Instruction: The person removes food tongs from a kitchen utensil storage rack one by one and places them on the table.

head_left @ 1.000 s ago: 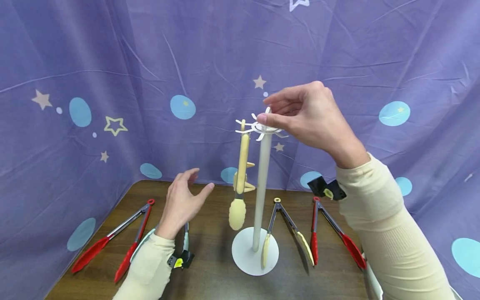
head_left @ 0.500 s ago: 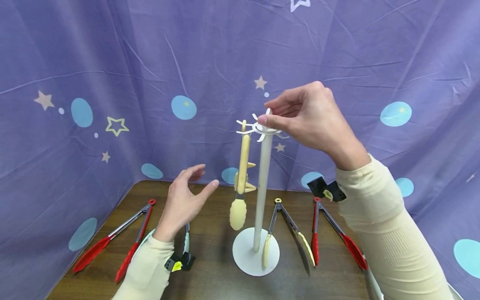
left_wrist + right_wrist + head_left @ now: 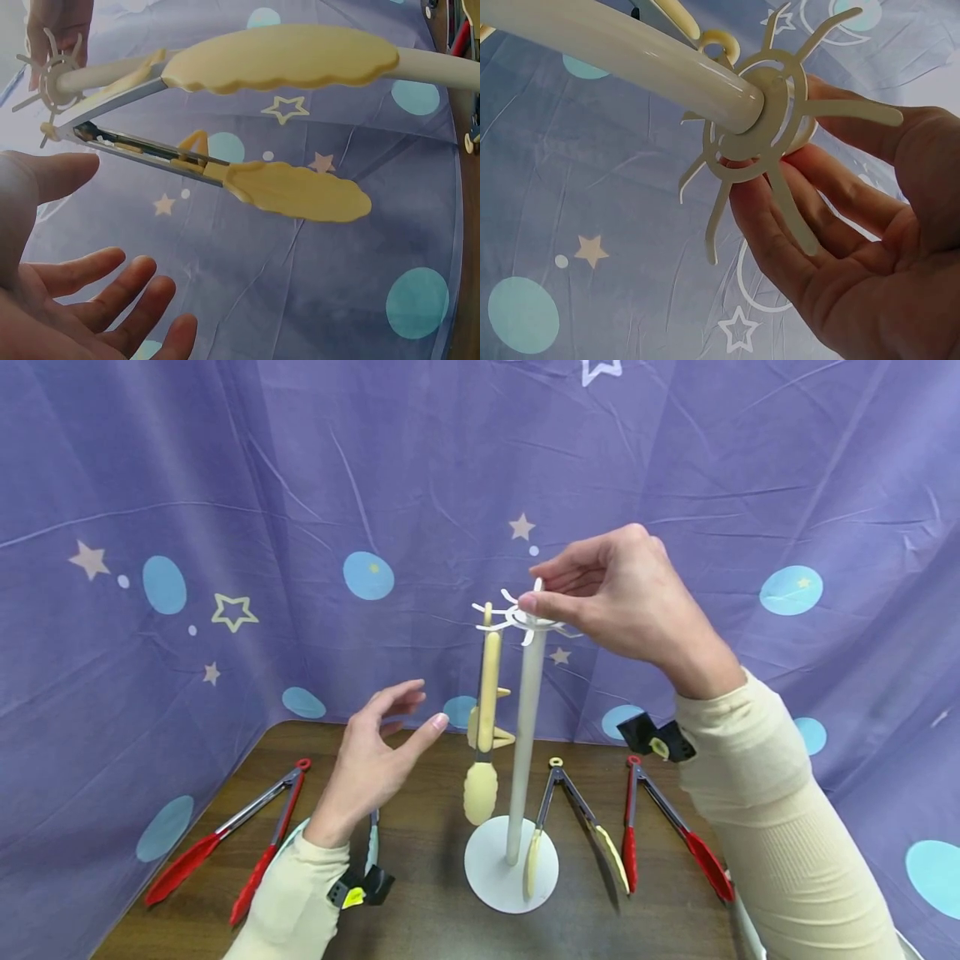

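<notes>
A white stand [image 3: 526, 710] with a ring of curved hooks [image 3: 495, 627] at its top rises from a round base [image 3: 495, 868]. My right hand [image 3: 626, 597] grips the top of the stand; in the right wrist view its fingers curl behind the hooked ring [image 3: 754, 169]. Yellow kitchen tongs [image 3: 486, 710] hang by their end loop from a left-side hook, jaws spread in the left wrist view. Left of these tongs, my left hand [image 3: 371, 760] is in the air, its fingers relaxed and apart, holding nothing.
On the wooden table [image 3: 420, 910] lie red tongs [image 3: 277, 839] at left and light blue tongs [image 3: 372, 843] partly behind my left arm. Yellow tongs [image 3: 553, 785] lie beside the base, and more red tongs [image 3: 632, 827] further right. A patterned purple curtain [image 3: 420, 460] surrounds the table.
My left hand has moved slightly right and up, closer to the hanging tongs. The hooked ring has turned a little, its near hook and the hanging tongs shifting right. My right hand stays in place.
</notes>
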Demonstrator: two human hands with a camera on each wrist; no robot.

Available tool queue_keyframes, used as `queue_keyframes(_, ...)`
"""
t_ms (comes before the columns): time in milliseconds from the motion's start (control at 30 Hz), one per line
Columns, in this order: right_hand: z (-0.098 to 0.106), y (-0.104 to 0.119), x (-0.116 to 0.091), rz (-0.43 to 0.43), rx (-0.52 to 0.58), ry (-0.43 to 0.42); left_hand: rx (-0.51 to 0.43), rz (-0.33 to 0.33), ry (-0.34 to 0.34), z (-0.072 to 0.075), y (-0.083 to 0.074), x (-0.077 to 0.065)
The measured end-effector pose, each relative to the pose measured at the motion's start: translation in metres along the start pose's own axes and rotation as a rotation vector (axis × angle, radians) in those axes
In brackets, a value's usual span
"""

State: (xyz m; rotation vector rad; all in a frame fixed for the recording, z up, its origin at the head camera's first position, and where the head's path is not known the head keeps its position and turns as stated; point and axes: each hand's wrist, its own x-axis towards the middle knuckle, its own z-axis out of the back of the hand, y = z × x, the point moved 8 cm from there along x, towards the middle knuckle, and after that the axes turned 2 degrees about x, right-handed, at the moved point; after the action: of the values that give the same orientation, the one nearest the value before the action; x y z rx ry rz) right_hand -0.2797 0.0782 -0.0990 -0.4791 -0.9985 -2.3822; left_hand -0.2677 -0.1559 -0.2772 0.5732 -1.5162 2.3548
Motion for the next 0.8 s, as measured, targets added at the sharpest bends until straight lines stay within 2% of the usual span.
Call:
queue_keyframes(367,-0.002,-0.001,0.0,0.018,0.001,0.044,-0.065,-0.041,0.006,-0.005,-0.011,-0.002)
queue_keyframes(800,-0.003,0.0,0.0,0.034,0.038,0.071,-0.084,-0.073,-0.002,-0.011,-0.025,-0.005)
